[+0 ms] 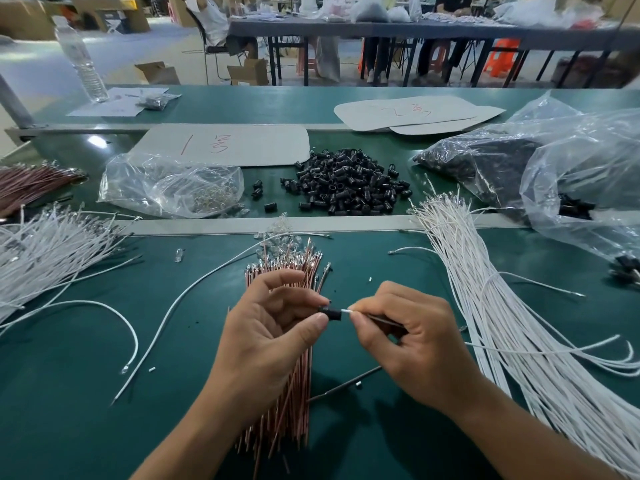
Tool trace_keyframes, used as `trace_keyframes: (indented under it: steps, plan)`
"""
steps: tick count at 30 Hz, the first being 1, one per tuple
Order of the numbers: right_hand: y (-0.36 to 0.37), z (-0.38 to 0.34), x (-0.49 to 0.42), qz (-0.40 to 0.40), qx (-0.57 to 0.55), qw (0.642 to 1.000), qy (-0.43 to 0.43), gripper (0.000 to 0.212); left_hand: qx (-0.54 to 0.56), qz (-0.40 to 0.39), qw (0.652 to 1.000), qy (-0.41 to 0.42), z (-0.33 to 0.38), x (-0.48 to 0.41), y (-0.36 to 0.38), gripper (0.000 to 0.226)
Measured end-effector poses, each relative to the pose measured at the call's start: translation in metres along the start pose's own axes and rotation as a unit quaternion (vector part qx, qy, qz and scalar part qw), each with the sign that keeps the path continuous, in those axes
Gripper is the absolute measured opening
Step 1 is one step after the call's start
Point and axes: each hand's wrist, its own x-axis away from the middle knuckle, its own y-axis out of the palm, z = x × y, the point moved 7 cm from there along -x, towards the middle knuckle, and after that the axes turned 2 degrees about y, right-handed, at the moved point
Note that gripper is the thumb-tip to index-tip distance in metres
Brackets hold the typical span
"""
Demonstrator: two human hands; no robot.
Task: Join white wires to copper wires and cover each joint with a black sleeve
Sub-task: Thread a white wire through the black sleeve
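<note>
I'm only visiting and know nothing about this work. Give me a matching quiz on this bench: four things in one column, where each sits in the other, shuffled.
Things:
1. black sleeve pile
2. copper wire bundle
3. water bottle
4. single black sleeve

Places:
A. pinched by the left hand
B. far left, at the back of the bench
C. lying beneath the left hand
D. centre of the bench, further back

Pairs: 1-D, 2-C, 3-B, 4-A

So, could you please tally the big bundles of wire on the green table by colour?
White: 2 - left white bundle, right white bundle
Copper: 2 - centre copper bundle, far-left copper bundle
Total: 4
</note>
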Motion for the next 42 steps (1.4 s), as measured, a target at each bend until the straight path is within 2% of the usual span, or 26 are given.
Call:
trace_keyframes:
  steps: [4,9,20,25,31,35,42]
  plan:
    - [0.001,-0.003,-0.001,0.007,0.020,1.000,-0.017,0.008,-0.010,0.006,1.000,0.004,-0.002,-0.001,-0.002,0.040]
    - [0.006,-0.002,0.000,-0.022,0.040,0.998,-0.033,0.009,-0.008,0.026,0.999,0.021,-0.003,0.000,-0.002,0.034]
    - [0.011,0.007,0.003,-0.040,-0.029,0.998,0.050,0.024,0.010,0.024,0.999,0.021,0.001,0.001,0.000,0.036]
    - [0.016,0.006,0.002,-0.063,-0.031,0.996,0.053,0.026,0.008,0.018,1.000,0.021,0.001,0.001,-0.002,0.034]
    - [0.013,0.005,0.003,-0.044,-0.031,0.997,0.051,0.022,0.003,0.015,1.000,0.017,-0.004,0.003,0.000,0.032]
    - [0.019,0.004,0.005,-0.066,-0.015,0.997,0.042,0.027,-0.004,0.016,1.000,0.017,-0.004,0.003,0.000,0.032]
    - [0.014,0.008,0.005,-0.043,-0.009,0.998,0.047,0.015,-0.037,0.027,0.999,0.015,-0.003,0.004,-0.004,0.029]
